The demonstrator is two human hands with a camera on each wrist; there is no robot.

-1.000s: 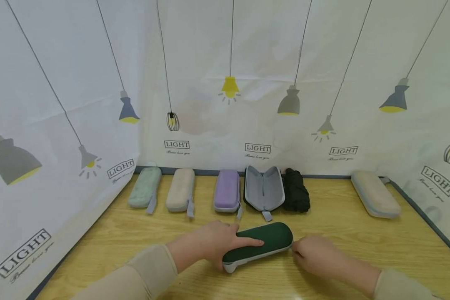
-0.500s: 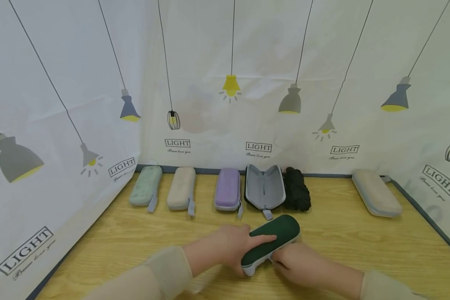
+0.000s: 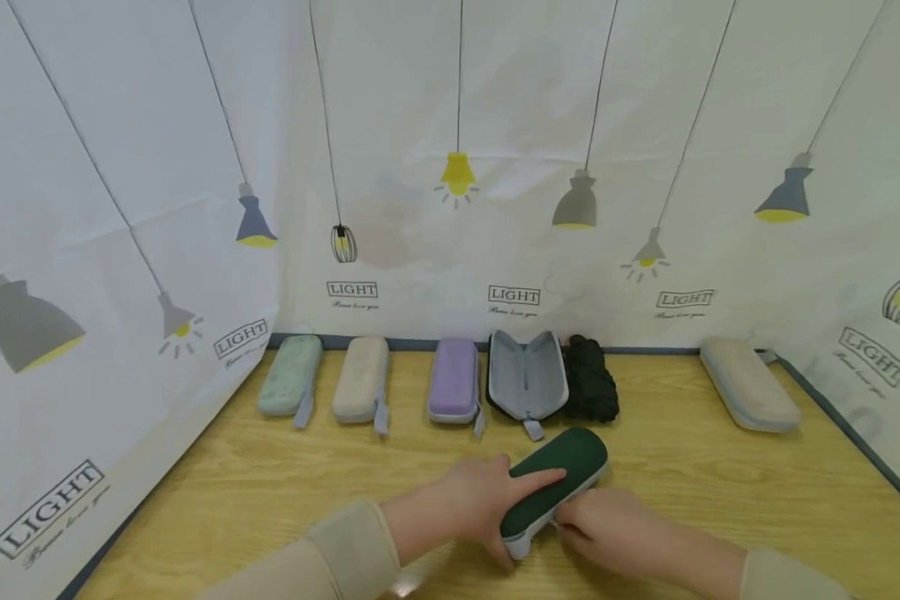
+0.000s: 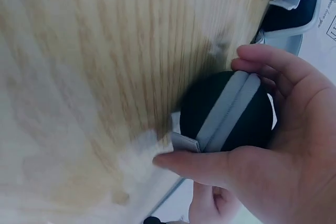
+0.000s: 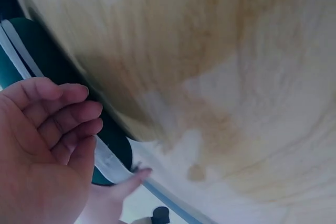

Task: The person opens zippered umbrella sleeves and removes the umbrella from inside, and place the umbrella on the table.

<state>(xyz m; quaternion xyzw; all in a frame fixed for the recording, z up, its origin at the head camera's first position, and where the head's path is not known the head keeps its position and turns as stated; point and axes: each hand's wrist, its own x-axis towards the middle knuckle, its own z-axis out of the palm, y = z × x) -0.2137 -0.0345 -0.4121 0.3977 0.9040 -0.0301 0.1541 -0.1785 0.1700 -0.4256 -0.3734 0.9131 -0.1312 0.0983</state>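
A dark green hard zip case (image 3: pixel 573 452) with grey zip edging is held at a slant above the front of the table. My left hand (image 3: pixel 474 502) grips it near its closer end, one finger stretched along the top. In the left wrist view, fingers and thumb wrap the rounded end, beside a grey fabric tab (image 4: pixel 185 141). My right hand (image 3: pixel 617 527) is at the case's right side, its curled fingers pinching at the zip; the zipper pull is mostly hidden. The right wrist view shows a dark gap between the grey edgings above that hand (image 5: pixel 47 140).
Along the back stand a mint case (image 3: pixel 288 375), a beige case (image 3: pixel 362 379), a purple case (image 3: pixel 452 379), an open grey-lined case (image 3: pixel 528 379) and a folded black bundle (image 3: pixel 591 379). Another beige case (image 3: pixel 750 385) lies at the right. A lamp-printed sheet (image 3: pixel 420 100) walls the table.
My right hand has moved from the case's right end along its side toward the closer end. My left hand has shifted right, turning the case more steeply.
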